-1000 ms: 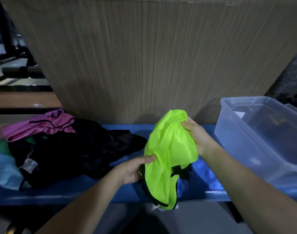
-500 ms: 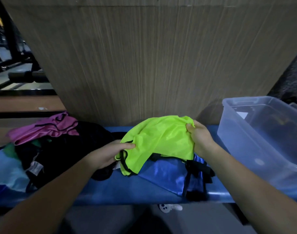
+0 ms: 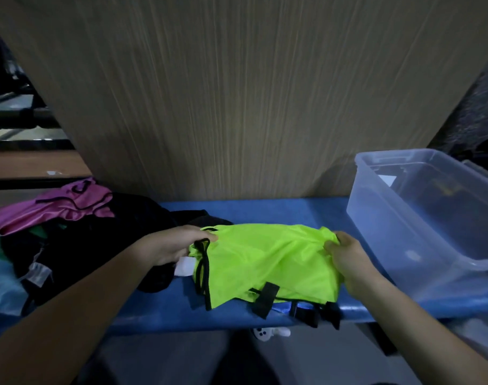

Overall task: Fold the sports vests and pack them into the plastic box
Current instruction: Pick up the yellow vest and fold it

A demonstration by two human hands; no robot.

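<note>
A neon yellow-green sports vest (image 3: pixel 265 262) with black trim lies spread on the blue bench (image 3: pixel 265 212). My left hand (image 3: pixel 173 245) pinches its left edge near a black strap. My right hand (image 3: pixel 345 254) grips its right edge. A blue vest (image 3: pixel 281 307) peeks out beneath it at the bench's front. The clear plastic box (image 3: pixel 398 234) stands on the bench just right of my right hand. A pile of black vests (image 3: pixel 93 245) with a pink vest (image 3: pixel 54 207) on top lies at the left.
A wood-grain panel (image 3: pixel 237 93) rises directly behind the bench. Light blue cloth (image 3: pixel 1 284) lies at the far left edge. A small white object (image 3: pixel 270 333) sits on the floor under the bench's front edge. Dark equipment stands at the far left.
The yellow-green vest went from hanging bunched between my hands to lying stretched flat on the bench. My hands moved apart and down, and it now covers the blue vest.
</note>
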